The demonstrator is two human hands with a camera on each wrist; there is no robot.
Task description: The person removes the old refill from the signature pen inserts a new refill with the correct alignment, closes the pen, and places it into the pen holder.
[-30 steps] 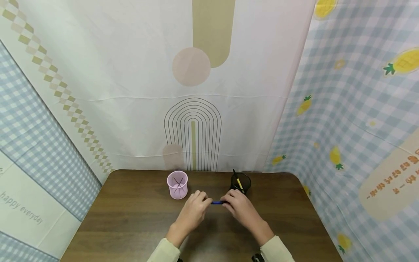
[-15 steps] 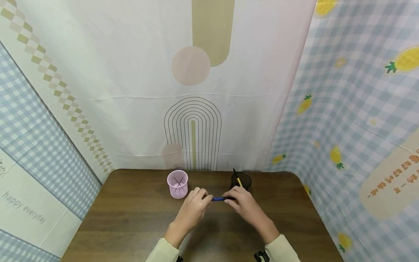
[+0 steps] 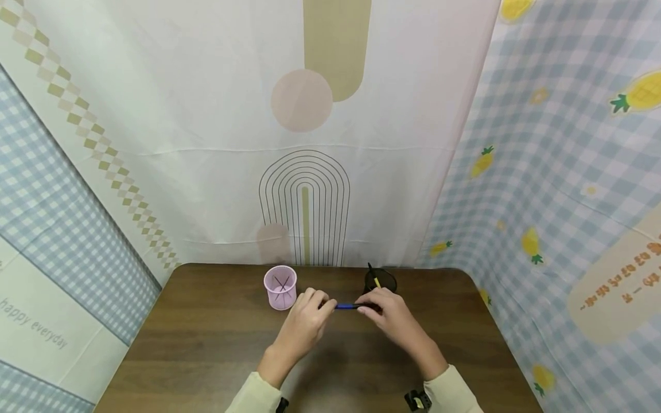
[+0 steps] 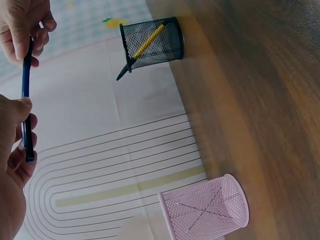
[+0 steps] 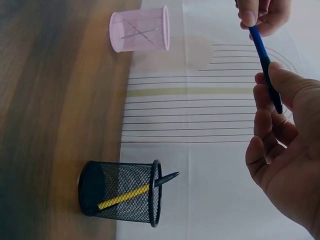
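Observation:
A blue pen with a dark tip [image 3: 346, 306] lies level between my two hands, raised above the table. My left hand [image 3: 304, 321] pinches one end between thumb and fingers. The thumb and fingers of my right hand [image 3: 396, 324] pinch the dark tip end, which pokes out past the thumb in the right wrist view. Just behind the right hand stands a black mesh pen cup [image 5: 122, 192], with a yellow-and-black pen [image 5: 130, 195] leaning inside it. A pink mesh pen cup [image 4: 207, 207] stands beyond the left hand, dark thin lines crossing in it.
Both cups stand near the back edge of a brown wooden table [image 3: 196, 332]. A white patterned cloth [image 3: 222, 189] hangs directly behind it. Blue checked cloth [image 3: 547, 137] with pineapples hangs at the right side.
Both hands have moved slightly up in the head view with the pen. The right hand has shifted a little to the right, and more of the pen shows. The cups stay put.

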